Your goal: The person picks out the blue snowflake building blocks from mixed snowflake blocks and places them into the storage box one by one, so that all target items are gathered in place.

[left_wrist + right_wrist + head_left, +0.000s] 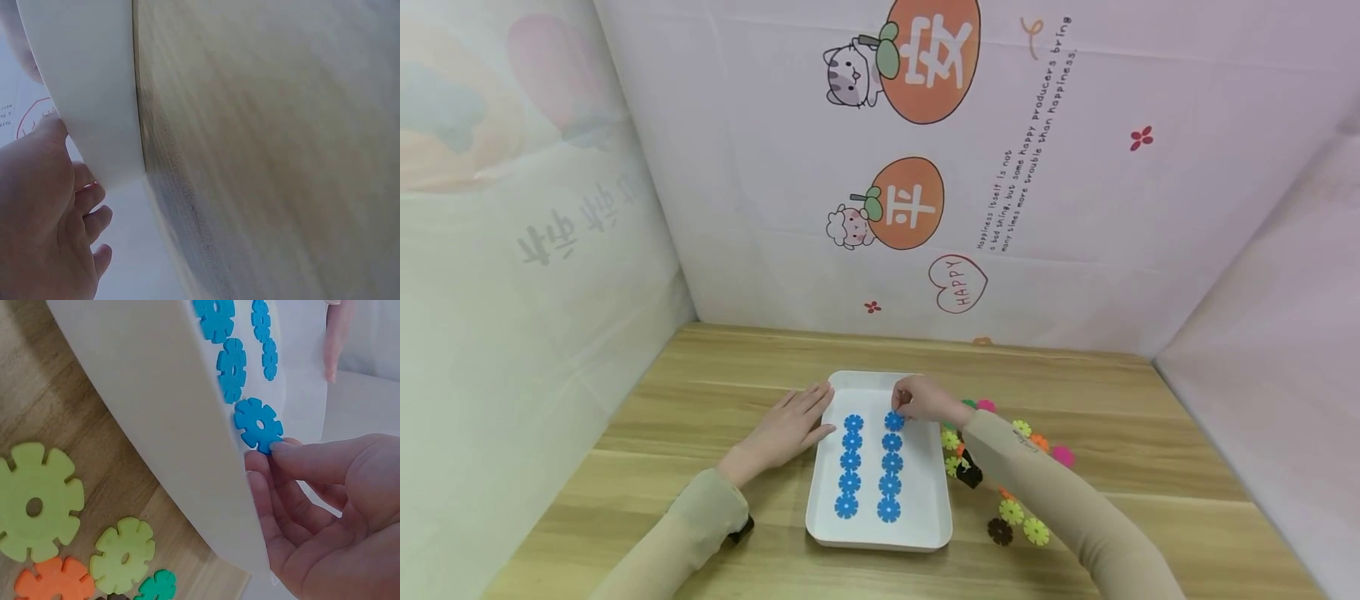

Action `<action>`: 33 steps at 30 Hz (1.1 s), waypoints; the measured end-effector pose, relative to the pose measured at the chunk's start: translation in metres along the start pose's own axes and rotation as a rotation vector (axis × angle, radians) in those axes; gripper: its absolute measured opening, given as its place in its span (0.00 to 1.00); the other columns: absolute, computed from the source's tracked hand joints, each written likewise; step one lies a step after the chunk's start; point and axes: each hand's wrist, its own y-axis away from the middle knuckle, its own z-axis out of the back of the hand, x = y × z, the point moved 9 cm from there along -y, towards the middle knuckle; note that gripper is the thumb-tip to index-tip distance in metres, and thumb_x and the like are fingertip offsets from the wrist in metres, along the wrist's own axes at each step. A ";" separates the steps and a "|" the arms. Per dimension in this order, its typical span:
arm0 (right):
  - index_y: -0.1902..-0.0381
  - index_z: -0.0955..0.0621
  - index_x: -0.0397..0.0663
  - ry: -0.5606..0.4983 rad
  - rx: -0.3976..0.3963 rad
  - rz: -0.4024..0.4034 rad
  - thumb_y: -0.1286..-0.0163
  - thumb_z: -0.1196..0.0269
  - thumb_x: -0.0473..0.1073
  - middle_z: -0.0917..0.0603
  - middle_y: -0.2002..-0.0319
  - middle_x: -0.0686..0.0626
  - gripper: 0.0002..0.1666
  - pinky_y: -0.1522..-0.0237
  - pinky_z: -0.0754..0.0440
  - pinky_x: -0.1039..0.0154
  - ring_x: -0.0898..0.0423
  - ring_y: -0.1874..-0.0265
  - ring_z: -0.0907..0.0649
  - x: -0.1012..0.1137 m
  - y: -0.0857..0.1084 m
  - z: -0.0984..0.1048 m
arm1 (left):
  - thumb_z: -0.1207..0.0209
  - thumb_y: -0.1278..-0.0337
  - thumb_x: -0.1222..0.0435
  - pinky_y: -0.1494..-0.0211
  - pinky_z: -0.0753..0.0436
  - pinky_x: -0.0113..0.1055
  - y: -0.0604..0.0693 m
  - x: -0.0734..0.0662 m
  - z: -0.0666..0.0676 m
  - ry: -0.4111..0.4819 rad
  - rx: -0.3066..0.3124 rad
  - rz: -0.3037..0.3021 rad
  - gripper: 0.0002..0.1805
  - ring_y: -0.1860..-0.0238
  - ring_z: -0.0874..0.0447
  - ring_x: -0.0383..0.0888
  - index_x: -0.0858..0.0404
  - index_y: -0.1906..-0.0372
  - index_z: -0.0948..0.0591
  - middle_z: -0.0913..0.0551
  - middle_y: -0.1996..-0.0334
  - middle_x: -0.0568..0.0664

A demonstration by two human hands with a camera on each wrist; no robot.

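A white tray (pixel 865 535) holds two columns of blue notched snowflake discs (pixel 850 461). My right hand (pixel 927 400) pinches the top blue snowflake disc (pixel 258 424) of the right column between thumb and fingertips. In the right wrist view, that disc is slightly tilted at the end of its column. Along the tray's left rim rests my left hand (pixel 792 427), with fingers extended and the thumb over the edge. The left wrist view shows the left hand (pixel 44 212) against the tray's outer wall (pixel 94 81).
Right of the tray, partly under the right forearm, lie loose discs: yellow-green (pixel 1011 512), dark brown (pixel 1000 532), orange (pixel 1039 442), pink (pixel 1062 456) and green (pixel 157 585). A printed white sheet (pixel 775 250) stands behind the wooden table (pixel 760 358), with pale sheets at both sides.
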 end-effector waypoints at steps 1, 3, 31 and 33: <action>0.68 0.17 0.40 0.001 0.002 -0.008 0.33 0.36 0.32 0.16 0.69 0.48 0.03 0.69 0.20 0.70 0.60 0.73 0.22 -0.001 -0.001 0.000 | 0.55 0.25 0.46 0.21 0.41 0.57 0.000 0.000 0.000 -0.002 0.001 0.000 0.37 0.22 0.43 0.56 0.64 0.23 0.42 0.42 0.22 0.57; 0.68 0.17 0.39 0.001 0.004 -0.014 0.33 0.36 0.32 0.16 0.69 0.48 0.03 0.68 0.20 0.70 0.60 0.72 0.22 -0.002 -0.001 -0.002 | 0.56 0.25 0.45 0.21 0.41 0.57 0.000 0.000 -0.001 -0.007 0.003 0.000 0.37 0.22 0.43 0.55 0.64 0.23 0.43 0.42 0.22 0.56; 0.65 0.17 0.38 -0.059 -0.020 0.020 0.35 0.35 0.30 0.15 0.66 0.47 0.02 0.62 0.16 0.66 0.58 0.68 0.21 -0.007 0.003 0.003 | 0.56 0.24 0.45 0.21 0.41 0.57 -0.003 0.005 -0.006 -0.019 0.015 0.003 0.37 0.22 0.43 0.56 0.64 0.23 0.42 0.42 0.22 0.56; 0.64 0.17 0.37 -0.070 -0.030 0.041 0.35 0.35 0.30 0.15 0.65 0.46 0.02 0.61 0.16 0.65 0.58 0.68 0.20 -0.007 0.007 0.007 | 0.56 0.25 0.46 0.21 0.41 0.57 -0.003 0.006 -0.005 -0.016 0.015 0.003 0.37 0.22 0.43 0.56 0.64 0.23 0.42 0.42 0.22 0.57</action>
